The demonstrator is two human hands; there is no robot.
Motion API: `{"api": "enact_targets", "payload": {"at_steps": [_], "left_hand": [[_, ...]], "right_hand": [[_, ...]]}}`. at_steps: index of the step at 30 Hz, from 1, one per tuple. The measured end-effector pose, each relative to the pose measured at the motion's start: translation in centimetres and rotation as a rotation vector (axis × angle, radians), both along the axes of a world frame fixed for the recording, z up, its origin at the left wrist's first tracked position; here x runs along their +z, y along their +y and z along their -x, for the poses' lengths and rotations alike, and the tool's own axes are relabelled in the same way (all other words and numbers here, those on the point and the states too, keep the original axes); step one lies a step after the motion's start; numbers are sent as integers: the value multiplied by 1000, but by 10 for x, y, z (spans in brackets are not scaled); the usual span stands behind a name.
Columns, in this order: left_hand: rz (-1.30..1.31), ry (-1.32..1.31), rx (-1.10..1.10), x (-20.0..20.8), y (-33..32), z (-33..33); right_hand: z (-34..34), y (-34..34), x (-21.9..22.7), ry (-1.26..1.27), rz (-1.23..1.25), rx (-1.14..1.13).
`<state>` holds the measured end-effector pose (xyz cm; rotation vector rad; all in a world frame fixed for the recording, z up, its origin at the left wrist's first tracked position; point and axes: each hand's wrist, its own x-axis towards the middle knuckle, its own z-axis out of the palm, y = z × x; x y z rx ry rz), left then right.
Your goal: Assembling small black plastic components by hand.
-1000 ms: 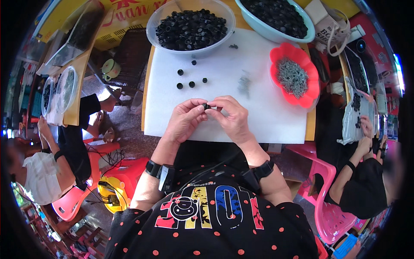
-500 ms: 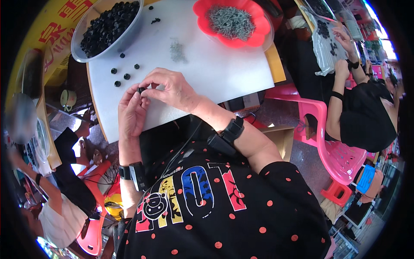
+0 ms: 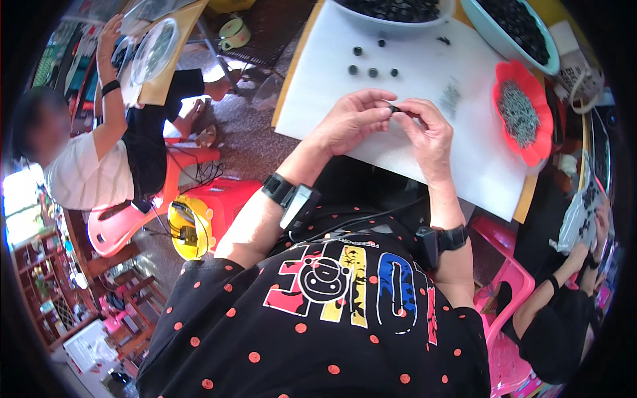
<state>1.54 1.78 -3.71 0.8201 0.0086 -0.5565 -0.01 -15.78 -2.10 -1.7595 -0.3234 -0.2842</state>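
While a small black part sits pinched between the fingertips of both, the left hand and right hand meet above the white table. Five loose black pieces lie beyond; a red dish of grey bits stands right.

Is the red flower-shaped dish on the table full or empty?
Partly full: the red dish holds a heap of small grey metal parts in its middle, with bare red rim around.
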Motion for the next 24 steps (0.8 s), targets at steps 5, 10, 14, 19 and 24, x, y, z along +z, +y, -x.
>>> {"api": "enact_targets", "payload": {"at_steps": [5,10,14,19,24], "left_hand": [[17,8,-19,4,-3,-8],[-92,25,-46,4,-13,-12],[-180,68,-114,14,-2,-3],[-556,-323,-170,47,-5,0],[-974,-818,-8,62,7,-15]], "right_hand": [[-8,-3,-3,62,-49,7],[-13,-15,-8,212,-108,-70],[-6,-15,-4,454,-386,-43],[-10,-39,17,409,-588,-17],[-50,-69,85,235,-518,-147]]}}
